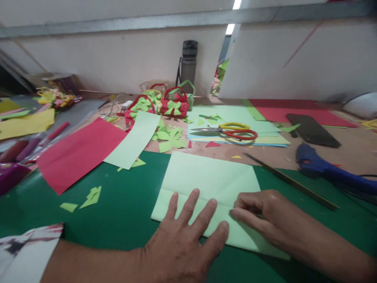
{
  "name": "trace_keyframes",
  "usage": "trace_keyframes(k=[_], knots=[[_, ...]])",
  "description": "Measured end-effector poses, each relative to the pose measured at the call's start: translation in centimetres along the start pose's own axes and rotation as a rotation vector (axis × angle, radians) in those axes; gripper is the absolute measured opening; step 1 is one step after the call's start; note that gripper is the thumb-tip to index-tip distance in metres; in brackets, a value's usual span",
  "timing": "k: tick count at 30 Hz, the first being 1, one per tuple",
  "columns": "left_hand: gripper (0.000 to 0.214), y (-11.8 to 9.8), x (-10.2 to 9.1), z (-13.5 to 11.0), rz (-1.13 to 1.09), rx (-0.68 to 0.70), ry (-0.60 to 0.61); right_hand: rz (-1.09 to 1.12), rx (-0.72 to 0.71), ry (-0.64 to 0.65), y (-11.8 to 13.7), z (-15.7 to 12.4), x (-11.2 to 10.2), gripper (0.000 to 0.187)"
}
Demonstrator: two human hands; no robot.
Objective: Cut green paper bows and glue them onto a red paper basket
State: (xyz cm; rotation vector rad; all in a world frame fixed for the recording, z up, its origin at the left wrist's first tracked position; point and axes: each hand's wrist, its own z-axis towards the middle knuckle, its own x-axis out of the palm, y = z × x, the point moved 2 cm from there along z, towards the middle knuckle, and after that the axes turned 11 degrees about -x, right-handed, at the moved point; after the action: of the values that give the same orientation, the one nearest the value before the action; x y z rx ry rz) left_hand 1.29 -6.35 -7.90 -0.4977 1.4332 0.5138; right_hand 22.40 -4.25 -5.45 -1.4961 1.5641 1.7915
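Note:
A sheet of light green paper (212, 173) with a crease across it lies on the green mat. My left hand (185, 239) rests flat on its lower part, fingers spread. On the right half of the sheet, my right hand (262, 212) is closed, its fingers curled and thumb tip against the paper by the crease. I see nothing between those fingers. A dark thin ruler-like strip (291, 182) lies beyond my right hand. Scissors (226, 131) with yellow and red handles sit on stacked paper sheets behind the creased one.
Red paper (82, 153) and a pale green strip (135, 139) lie to the left, near green scraps (92, 196). At the right are a blue glue gun (321, 165) and a dark phone (312, 129). Small red paper baskets (174, 106) stand before a bottle (189, 65).

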Motion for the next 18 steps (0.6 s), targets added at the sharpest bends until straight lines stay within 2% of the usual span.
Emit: trace_keyframes(k=[5, 12, 18], knots=[[0.083, 0.2, 0.2, -0.1, -0.065, 0.028, -0.053, 0.01, 0.021, -0.007, 1.0, -0.6, -1.0, 0.035], [0.089, -0.1, 1.4, -0.4, -0.058, 0.027, -0.167, -0.007, 0.065, -0.041, 0.9, -1.4, -1.3, 0.034], [0.091, -0.2, 1.6, -0.5, -0.016, 0.024, -0.186, -0.035, 0.075, -0.041, 1.0, -1.3, -1.3, 0.035]])
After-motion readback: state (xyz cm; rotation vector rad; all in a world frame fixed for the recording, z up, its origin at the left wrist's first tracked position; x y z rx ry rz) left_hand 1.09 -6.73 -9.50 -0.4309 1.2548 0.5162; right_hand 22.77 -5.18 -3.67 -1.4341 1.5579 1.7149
